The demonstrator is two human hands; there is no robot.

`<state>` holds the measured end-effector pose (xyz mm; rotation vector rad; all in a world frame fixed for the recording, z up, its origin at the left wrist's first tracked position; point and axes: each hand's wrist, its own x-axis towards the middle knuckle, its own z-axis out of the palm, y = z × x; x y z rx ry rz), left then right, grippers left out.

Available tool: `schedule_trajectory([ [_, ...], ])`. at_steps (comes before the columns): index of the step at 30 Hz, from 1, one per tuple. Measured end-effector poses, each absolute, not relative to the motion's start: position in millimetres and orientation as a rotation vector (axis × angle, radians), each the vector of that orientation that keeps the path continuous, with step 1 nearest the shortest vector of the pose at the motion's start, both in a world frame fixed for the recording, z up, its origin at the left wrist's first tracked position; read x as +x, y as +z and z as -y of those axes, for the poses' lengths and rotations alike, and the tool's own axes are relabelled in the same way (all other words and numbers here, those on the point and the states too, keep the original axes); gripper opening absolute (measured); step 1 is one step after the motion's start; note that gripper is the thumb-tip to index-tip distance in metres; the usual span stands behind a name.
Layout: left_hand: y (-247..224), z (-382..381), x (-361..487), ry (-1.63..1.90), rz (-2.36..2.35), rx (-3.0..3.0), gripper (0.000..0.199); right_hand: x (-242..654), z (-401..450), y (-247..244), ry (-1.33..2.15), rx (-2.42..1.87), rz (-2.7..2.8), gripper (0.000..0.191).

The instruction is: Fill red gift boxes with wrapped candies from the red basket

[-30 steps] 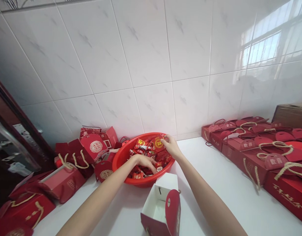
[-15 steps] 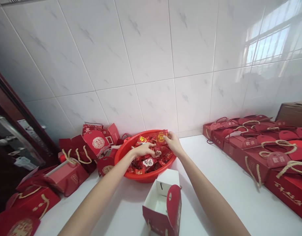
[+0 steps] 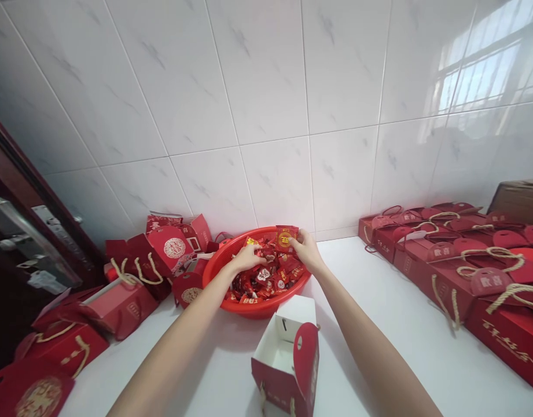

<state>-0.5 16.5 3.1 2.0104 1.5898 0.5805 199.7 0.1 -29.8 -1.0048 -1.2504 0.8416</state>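
One packet [image 3: 284, 238] (probably light, slippery; best held edgewise) is pinched by the right hand [image 3: 307, 251]; the left hand's [image 3: 247, 258] grip I can't tell.

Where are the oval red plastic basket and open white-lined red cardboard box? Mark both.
Oval red plastic basket [image 3: 256, 311]: head view, on its front outer wall.
Open white-lined red cardboard box [image 3: 277, 387]: head view, on its front outer panel.

1. Bare desk [image 3: 348, 266] is stretching between the basket [image 3: 266, 310] and the right-hand boxes [image 3: 426, 278], leaving passage.
2. The open box [image 3: 277, 385] is standing just before the basket, obstructing its front.
3. Left-hand boxes [image 3: 127, 310] are crowding the basket's left; the wall [image 3: 270, 69] is rising behind.
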Motion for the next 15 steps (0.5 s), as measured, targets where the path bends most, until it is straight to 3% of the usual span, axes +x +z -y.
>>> schedule_trajectory([
  [4,4.4,-13.3,-1.2,0.582,-1.798,2.229,0.058,198.7,4.2,-26.7,0.847,-0.995,1.240,0.016],
  [7,8.1,-4.1,6.7,0.561,-1.543,2.382,0.047,199.1,6.5,-24.6,0.846,-1.000,1.242,0.016],
  [9,9.5,4.7,15.0,0.343,-1.283,2.378,0.038,199.9,6.7,-24.2,0.829,-1.022,1.246,0.014],
  [12,9.0,18.3,26.9,-0.027,-1.093,2.380,0.045,200.7,5.4,-25.3,0.785,-1.066,1.250,0.012],
  [15,7.4,27.9,34.4,-0.155,-1.128,2.512,0.058,200.8,4.6,-26.2,0.772,-1.079,1.255,0.012],
])
